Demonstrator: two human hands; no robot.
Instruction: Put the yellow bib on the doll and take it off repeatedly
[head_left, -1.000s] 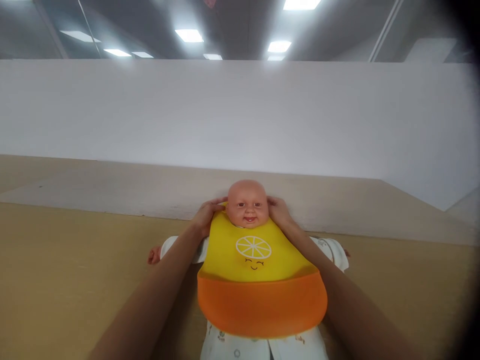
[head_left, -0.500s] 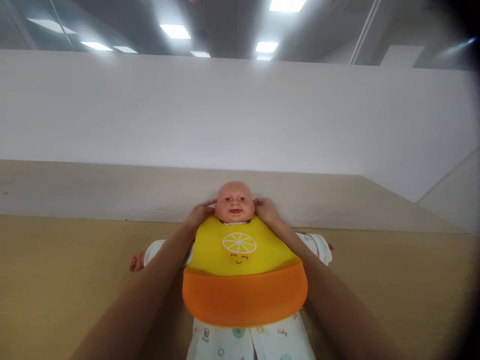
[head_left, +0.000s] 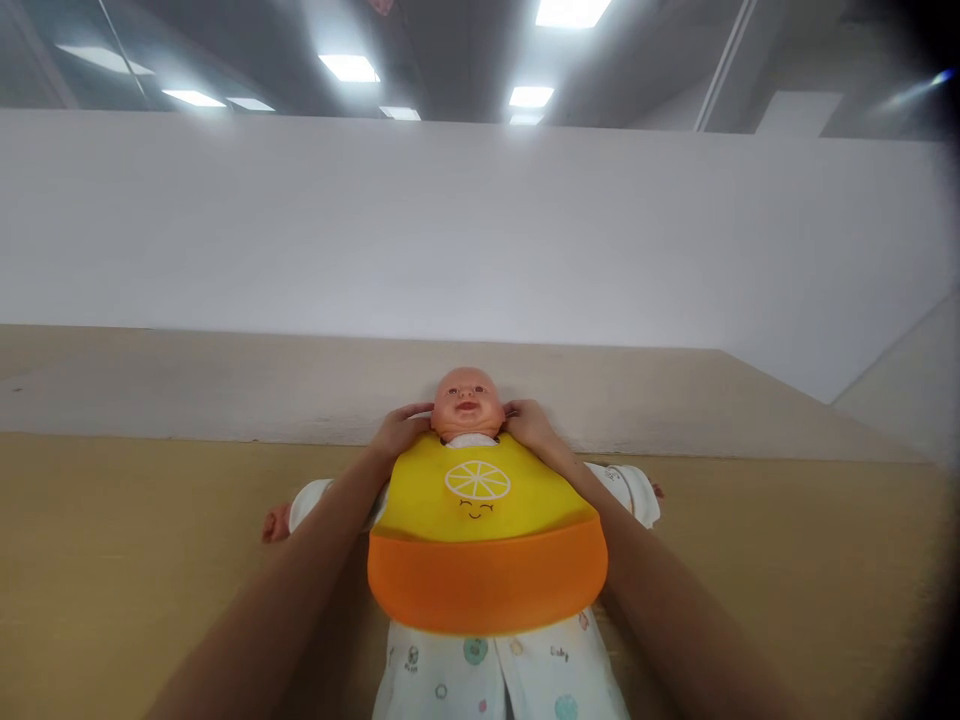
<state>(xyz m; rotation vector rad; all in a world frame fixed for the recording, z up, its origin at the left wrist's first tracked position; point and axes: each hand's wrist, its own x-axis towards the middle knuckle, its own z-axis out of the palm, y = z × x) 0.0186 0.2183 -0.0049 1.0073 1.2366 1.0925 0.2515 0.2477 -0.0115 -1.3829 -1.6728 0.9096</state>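
A baby doll (head_left: 466,397) lies on its back, arms spread, dressed in white printed clothes (head_left: 442,668). Across its chest rests a yellow silicone bib (head_left: 420,490) with a lemon slice and an orange catch pocket (head_left: 487,580). My left hand (head_left: 402,430) is at the left side of the doll's neck, closed on the bib's upper end. On the other side, my right hand (head_left: 528,424) grips the opposite upper end of the bib. The fingertips of both hands and the neck fastening are hidden behind the doll's head.
The doll lies on a tan wooden surface (head_left: 150,540). Past its head runs a paler ledge-like strip (head_left: 225,385), with a white partition wall (head_left: 465,230) rising behind it. Ceiling lights show above.
The doll's head has tipped back, baring more of the white collar under its chin. The bib's lower edge appears slightly higher. Both hands stay at the neck.
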